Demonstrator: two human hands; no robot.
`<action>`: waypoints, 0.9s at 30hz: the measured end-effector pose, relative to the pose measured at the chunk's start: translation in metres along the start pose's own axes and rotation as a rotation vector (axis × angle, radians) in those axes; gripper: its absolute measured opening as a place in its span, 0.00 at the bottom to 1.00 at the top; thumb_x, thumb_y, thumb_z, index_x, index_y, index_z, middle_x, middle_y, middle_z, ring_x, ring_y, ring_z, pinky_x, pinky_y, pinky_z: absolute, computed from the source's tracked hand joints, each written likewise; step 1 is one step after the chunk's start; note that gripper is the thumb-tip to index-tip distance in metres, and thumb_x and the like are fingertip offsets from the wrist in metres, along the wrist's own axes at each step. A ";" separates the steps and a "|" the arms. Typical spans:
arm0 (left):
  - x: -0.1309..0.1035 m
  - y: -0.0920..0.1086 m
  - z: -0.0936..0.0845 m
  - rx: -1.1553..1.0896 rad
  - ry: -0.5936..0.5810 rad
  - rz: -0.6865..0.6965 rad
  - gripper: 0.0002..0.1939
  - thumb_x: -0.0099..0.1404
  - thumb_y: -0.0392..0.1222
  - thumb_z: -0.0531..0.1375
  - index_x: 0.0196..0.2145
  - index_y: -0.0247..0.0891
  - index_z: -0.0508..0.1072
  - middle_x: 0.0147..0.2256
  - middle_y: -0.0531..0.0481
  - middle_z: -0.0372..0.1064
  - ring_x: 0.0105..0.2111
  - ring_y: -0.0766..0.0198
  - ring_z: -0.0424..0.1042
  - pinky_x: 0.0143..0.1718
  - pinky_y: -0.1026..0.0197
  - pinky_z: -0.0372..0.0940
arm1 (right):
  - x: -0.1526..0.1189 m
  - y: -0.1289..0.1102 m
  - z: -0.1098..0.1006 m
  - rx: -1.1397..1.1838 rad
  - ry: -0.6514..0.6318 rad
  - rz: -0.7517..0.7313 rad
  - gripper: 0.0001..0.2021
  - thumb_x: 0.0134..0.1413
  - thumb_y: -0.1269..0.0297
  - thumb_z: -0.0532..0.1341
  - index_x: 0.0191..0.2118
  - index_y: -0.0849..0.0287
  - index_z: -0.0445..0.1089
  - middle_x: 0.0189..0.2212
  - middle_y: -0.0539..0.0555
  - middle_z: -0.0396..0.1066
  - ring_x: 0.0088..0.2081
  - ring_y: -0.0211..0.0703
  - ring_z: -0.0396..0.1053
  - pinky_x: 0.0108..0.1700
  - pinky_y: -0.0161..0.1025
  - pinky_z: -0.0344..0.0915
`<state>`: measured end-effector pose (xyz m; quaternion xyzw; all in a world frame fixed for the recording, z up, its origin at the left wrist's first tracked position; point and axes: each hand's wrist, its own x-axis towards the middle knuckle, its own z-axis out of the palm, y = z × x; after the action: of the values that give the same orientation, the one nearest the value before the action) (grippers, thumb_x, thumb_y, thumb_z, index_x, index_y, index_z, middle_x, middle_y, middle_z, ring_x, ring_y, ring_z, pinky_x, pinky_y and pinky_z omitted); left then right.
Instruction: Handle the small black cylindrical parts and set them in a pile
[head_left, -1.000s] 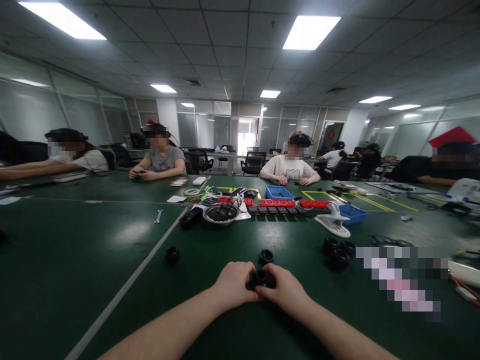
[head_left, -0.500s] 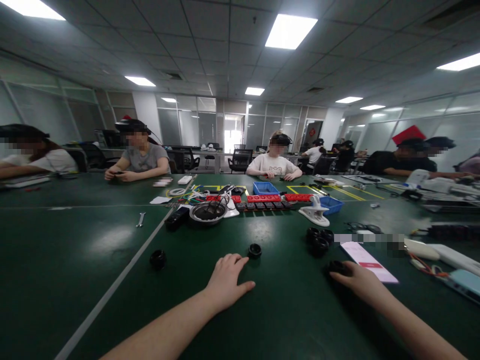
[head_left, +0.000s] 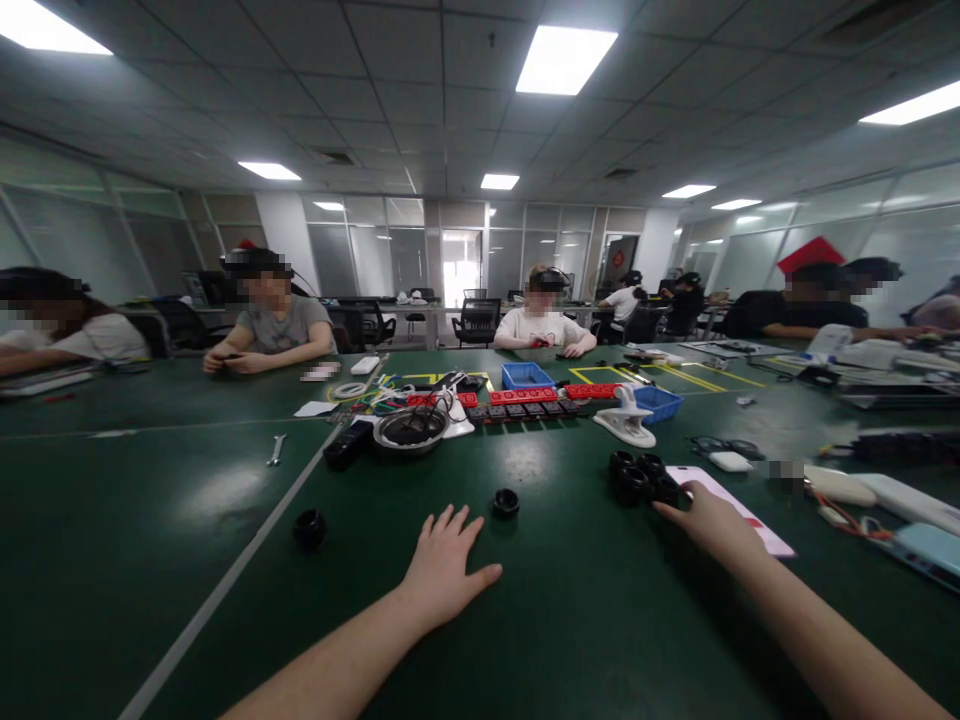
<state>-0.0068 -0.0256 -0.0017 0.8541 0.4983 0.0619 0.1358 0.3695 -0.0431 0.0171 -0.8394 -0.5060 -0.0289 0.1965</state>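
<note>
My left hand [head_left: 448, 565] lies on the green table with fingers spread and holds nothing. Just beyond its fingertips sits a black ring-shaped part [head_left: 505, 503], apart from the hand. Another black ring [head_left: 310, 528] rests farther left, by the pale line. At the right, my right hand [head_left: 712, 520] has thumb and forefinger around a black ring [head_left: 663, 488], partly hidden by the fingers. It sits against a cluster of similar black rings [head_left: 630, 483]. Under the right hand lies a phone with a pinkish-white screen [head_left: 712, 482].
Farther back are a round metal pan [head_left: 410, 430], red socket strips [head_left: 523, 395], a white clip stand [head_left: 626, 425] and blue trays [head_left: 527, 376]. A wrench [head_left: 277, 450] lies left. White devices and cables [head_left: 904, 515] occupy the right. Several people sit around the table.
My right hand has moved the black ring away from me to the side of the cluster. My left hand's fingers have spread wider. The view has shifted slightly.
</note>
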 end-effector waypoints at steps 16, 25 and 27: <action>0.000 0.000 0.003 0.039 0.011 0.025 0.35 0.59 0.63 0.47 0.58 0.41 0.51 0.60 0.43 0.42 0.59 0.47 0.38 0.56 0.42 0.38 | -0.076 -0.206 0.040 -0.117 -0.213 -0.571 0.27 0.52 0.54 0.55 0.55 0.64 0.56 0.44 0.66 0.64 0.41 0.57 0.67 0.37 0.44 0.62; 0.001 -0.002 0.000 0.001 -0.023 0.028 0.36 0.59 0.65 0.46 0.59 0.43 0.51 0.60 0.45 0.41 0.60 0.47 0.37 0.56 0.41 0.38 | -0.102 -0.114 -0.016 -0.084 -0.515 -0.678 0.16 0.39 0.62 0.61 0.40 0.53 0.70 0.34 0.55 0.70 0.37 0.49 0.68 0.40 0.41 0.63; 0.001 -0.003 0.000 -0.013 -0.035 0.029 0.36 0.58 0.66 0.46 0.59 0.43 0.50 0.61 0.45 0.40 0.60 0.47 0.36 0.56 0.40 0.37 | -0.092 -0.084 -0.033 -0.079 -0.531 -0.595 0.15 0.36 0.64 0.61 0.37 0.54 0.71 0.35 0.56 0.71 0.38 0.51 0.68 0.41 0.44 0.63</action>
<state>-0.0087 -0.0233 -0.0029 0.8612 0.4831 0.0522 0.1491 0.2570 -0.0979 0.0501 -0.6414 -0.7586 0.1139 0.0097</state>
